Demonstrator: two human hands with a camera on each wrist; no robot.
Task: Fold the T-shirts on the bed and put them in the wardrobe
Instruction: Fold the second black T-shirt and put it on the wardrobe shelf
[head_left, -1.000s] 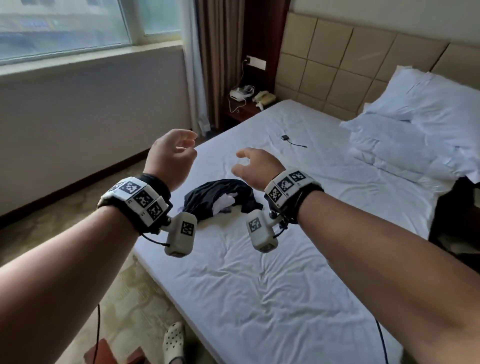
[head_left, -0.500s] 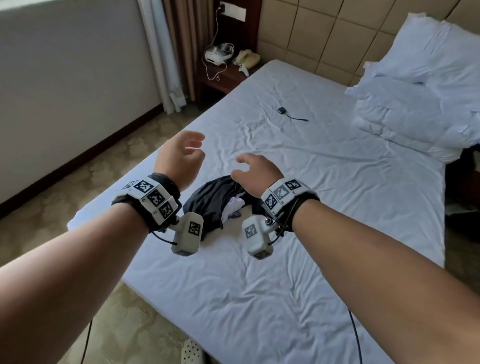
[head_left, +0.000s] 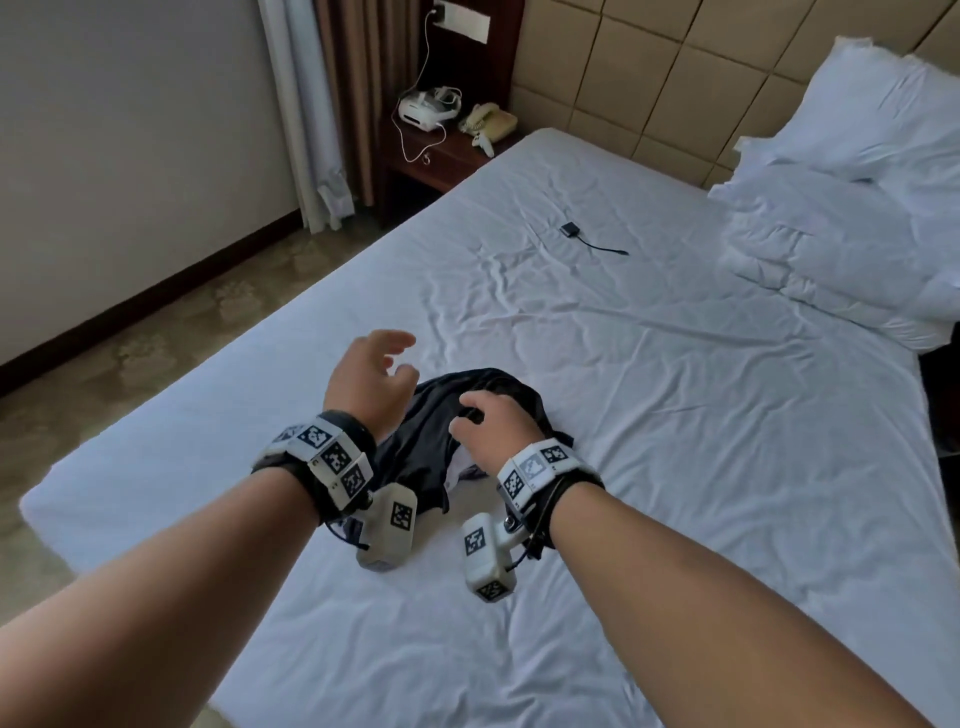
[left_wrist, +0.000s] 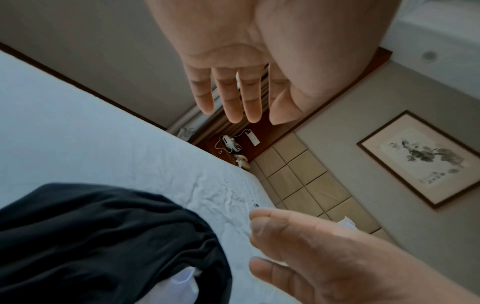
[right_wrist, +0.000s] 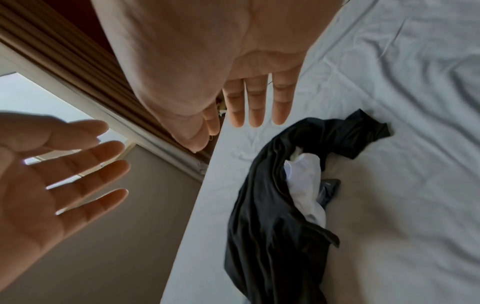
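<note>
Both hands, left (head_left: 371, 384) and right (head_left: 493, 421), spread, gripping nothing, hovering over crumpled shirts (head_left: 467, 415) near bed (head_left: 675, 467) corner; wide bare sheet rightward.

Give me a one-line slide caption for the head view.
Both open hands, left hand and right hand, reach over a crumpled black T-shirt on the white bed.

The crumpled T-shirts (head_left: 483, 410) lie in a heap on the bed (head_left: 675, 441), near its left edge. Both hands hover over the heap — left hand (head_left: 366, 387) at its left end, right hand (head_left: 493, 423) above its middle. Pillows (head_left: 857, 208) sit at the bed's far right; a nightstand (head_left: 441, 156) stands beyond the far-left corner.
</note>
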